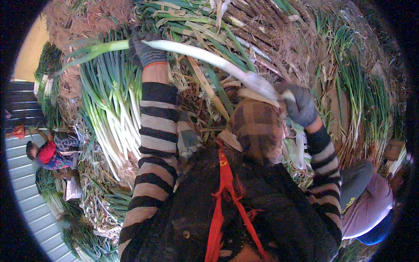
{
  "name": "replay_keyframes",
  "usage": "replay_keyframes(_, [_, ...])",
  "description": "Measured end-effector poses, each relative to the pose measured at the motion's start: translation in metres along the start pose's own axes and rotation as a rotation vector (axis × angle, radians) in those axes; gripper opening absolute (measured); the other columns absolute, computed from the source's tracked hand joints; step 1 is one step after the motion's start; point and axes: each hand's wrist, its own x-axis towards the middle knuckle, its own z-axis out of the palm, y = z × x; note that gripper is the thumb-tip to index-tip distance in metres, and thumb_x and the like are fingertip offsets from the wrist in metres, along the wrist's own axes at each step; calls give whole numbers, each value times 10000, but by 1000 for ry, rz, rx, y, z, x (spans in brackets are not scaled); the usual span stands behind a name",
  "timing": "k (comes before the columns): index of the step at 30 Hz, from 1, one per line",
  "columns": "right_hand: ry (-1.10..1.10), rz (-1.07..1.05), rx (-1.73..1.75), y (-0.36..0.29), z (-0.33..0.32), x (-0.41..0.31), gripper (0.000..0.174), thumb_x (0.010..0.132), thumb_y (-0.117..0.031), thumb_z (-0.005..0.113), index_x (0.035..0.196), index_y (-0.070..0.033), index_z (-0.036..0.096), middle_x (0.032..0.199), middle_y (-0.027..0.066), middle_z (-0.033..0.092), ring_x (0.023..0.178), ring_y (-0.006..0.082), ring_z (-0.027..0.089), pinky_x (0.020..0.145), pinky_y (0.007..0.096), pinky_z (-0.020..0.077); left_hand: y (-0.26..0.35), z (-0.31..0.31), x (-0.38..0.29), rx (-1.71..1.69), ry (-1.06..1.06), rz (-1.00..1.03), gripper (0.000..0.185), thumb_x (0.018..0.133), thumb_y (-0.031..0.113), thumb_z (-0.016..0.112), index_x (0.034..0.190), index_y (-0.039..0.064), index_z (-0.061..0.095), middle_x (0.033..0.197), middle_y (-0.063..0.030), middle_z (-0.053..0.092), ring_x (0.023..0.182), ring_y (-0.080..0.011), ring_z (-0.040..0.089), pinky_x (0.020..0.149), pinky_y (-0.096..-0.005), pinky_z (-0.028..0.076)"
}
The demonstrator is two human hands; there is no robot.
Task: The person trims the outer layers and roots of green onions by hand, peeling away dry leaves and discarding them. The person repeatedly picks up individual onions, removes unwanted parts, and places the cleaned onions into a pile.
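My left hand (144, 52), in a grey knit glove with an orange cuff edge, is closed around a large green onion (209, 59) where its white shank turns green. The shank stretches right across the view, its root end over my knee in plaid cloth (257, 127). At that root end is my right hand (296, 101), also gloved and blurred by motion, with its fingers curled; whether it grips the roots or a peeled layer cannot be made out. Left of my left forearm lies a pile of cleaned green onions (114, 108) with white shanks and roots.
Unpeeled green onions with brown roots (262, 26) lie ahead, amid dry leaves (203, 88). More bundles (353, 88) lie at the right, near a crouching person (366, 206). Another person in red (49, 152) sits at the far left by a corrugated metal wall (26, 177).
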Motion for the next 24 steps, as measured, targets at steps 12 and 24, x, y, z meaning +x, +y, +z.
replay_keyframes(12, [-312,516,-521,103,59,-180,599,642,-303,717,1158,-69,524,1011,175,629,862,369,611,743,439,493,-32,-5,-14,398,116,226,145,907,346,503,871,214,549,621,8,478,458,-163,450,442,-354,433])
replay_keyframes(24, [-240,512,-661,83,7,-156,405,861,-242,547,1244,-112,519,1214,162,550,1077,346,558,888,400,469,32,-46,48,135,98,20,256,915,411,492,758,209,512,714,-12,530,533,-180,486,510,-370,454])
